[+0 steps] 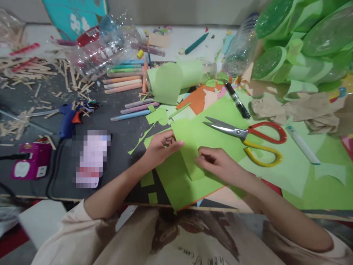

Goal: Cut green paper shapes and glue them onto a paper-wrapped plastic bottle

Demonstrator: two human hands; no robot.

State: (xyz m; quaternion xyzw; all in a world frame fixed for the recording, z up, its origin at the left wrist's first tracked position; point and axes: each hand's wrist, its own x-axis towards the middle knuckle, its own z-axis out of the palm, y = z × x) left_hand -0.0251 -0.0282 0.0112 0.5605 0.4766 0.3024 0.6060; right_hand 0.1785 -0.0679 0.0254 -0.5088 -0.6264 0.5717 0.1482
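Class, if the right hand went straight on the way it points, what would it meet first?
Past the green paper right at its fingers, the right hand would probably meet the left hand first, though depth is unclear.

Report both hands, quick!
Left hand: closed, holding the left edge of the small green paper.
Right hand: closed, fingers pinched at its right edge.

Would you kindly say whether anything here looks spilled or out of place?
Pale wooden sticks lie strewn across the left of the black tabletop, as if spilled. Metal scissors with red and yellow handles lie open, perhaps riskily, near the right hand.
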